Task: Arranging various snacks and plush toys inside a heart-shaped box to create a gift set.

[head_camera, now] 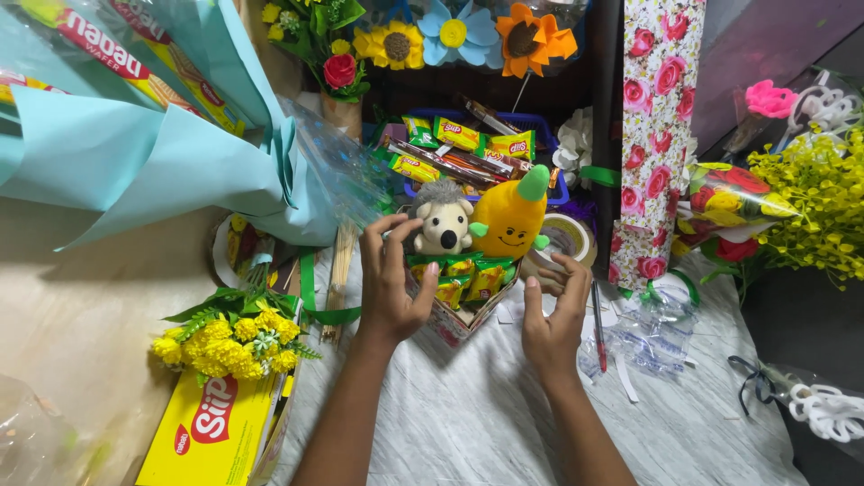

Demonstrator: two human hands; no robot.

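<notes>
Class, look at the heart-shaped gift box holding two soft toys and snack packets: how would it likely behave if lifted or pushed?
The gift box looks like thin card, so probably light but easily dented. The hedgehog toy and carrot toy stand tall above the rim, so they may topple if it tilts. On the white cloth it would likely drag rather than slide.

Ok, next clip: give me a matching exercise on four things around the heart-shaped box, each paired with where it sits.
Things:
1. hedgehog plush
2. carrot plush
3. tape roll
4. yellow flower bunch

Places:
A. on the table at the far left, above a yellow carton
B. in the heart-shaped box, left side, by the left hand
C. behind the right hand, right of the box
D. in the box, right side

Pairs: 1-B, 2-D, 3-C, 4-A
</notes>
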